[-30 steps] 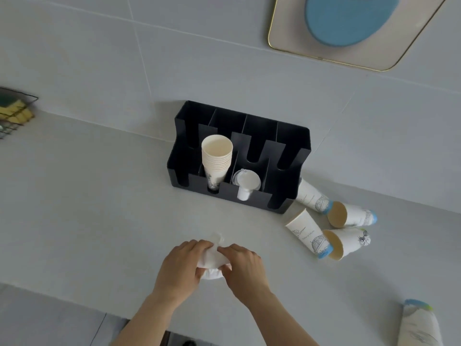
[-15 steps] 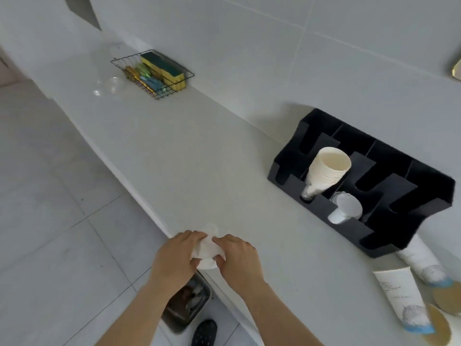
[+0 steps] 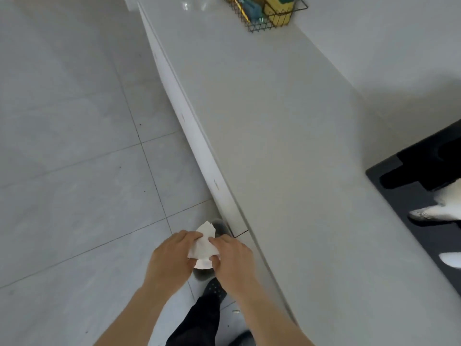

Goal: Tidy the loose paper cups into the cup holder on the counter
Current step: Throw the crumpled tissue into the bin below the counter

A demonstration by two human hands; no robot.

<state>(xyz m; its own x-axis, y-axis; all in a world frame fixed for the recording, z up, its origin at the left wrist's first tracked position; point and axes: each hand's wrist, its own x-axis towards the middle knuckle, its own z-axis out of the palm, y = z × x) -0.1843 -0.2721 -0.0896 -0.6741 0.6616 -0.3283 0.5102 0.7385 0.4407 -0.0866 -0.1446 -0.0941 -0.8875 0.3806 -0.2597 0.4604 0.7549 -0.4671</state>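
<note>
Both my hands hold a crumpled white paper (image 3: 203, 247) out past the counter's front edge, above a small grey bin (image 3: 214, 245) on the floor. My left hand (image 3: 171, 260) grips it from the left and my right hand (image 3: 232, 255) from the right. The black cup holder (image 3: 411, 176) is cut off at the right edge of the view, with the base of a stack of white cups (image 3: 439, 211) leaning in one slot. The loose cups are out of view.
The grey counter (image 3: 287, 146) runs diagonally from top to bottom right. A black wire basket (image 3: 267, 11) with sponges stands at its far end. Grey floor tiles fill the left. My dark trouser leg and shoe (image 3: 212, 293) are below the bin.
The view has swung left and down, so the floor now fills the left and the cup holder slid to the right edge. My hands carried the paper from over the counter to over the bin.
</note>
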